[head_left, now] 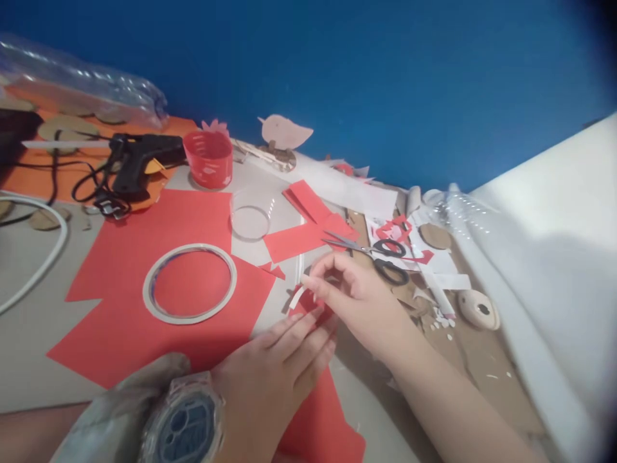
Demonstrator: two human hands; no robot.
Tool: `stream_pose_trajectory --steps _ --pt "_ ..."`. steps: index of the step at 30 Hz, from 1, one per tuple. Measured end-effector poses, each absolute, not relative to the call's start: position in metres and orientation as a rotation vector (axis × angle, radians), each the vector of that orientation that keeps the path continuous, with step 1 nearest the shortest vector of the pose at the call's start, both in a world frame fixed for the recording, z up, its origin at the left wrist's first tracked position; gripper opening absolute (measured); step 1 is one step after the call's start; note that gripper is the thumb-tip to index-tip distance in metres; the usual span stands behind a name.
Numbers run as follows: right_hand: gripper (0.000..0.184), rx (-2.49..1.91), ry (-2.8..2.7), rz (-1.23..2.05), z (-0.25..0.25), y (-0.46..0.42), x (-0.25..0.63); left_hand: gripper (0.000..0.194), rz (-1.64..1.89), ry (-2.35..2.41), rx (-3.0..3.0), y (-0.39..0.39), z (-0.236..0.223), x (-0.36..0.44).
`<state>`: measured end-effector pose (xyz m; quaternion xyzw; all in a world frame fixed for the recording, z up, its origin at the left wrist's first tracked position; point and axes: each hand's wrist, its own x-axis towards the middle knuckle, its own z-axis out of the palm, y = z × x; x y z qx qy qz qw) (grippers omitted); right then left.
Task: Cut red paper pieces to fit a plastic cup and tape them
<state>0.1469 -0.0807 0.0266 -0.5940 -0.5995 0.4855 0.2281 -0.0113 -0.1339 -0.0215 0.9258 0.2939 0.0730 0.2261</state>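
Note:
My left hand (277,363), with a watch (186,427) on its wrist, lies flat with fingers stretched out. Its fingertips press on a small red piece (308,299), mostly covered by both hands. Thumb and forefinger of my right hand (347,289) pinch a narrow white strip (297,298) just above those fingertips. Red paper (193,350) spreads under and left of my left hand, with a roll of tape (149,302) on it. Scissors (357,244) with black handles lie beyond my right hand.
At the left, a black glue gun (132,170) with a cable rests on orange paper (48,164). Behind are a red cup (212,161), a clear ring (250,222) and red strips (294,241). Paper scraps and a white tape dispenser-like object (477,308) lie right, before a blue wall (361,83).

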Motion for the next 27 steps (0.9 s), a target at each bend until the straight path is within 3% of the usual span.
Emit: stream_pose_trajectory --steps 4,16,27 --pt "0.022 -1.677 -1.574 1.548 0.023 -0.08 0.143 0.047 0.216 0.804 2.641 -0.132 -0.013 -0.015" --pt "0.021 -1.827 -1.667 1.38 0.022 -0.075 0.147 0.043 0.528 0.863 2.891 -0.132 -0.024 -0.015" --pt "0.016 -1.857 -1.71 1.299 0.018 -0.074 0.141 0.051 0.361 0.709 2.384 -0.128 -0.025 -0.017"
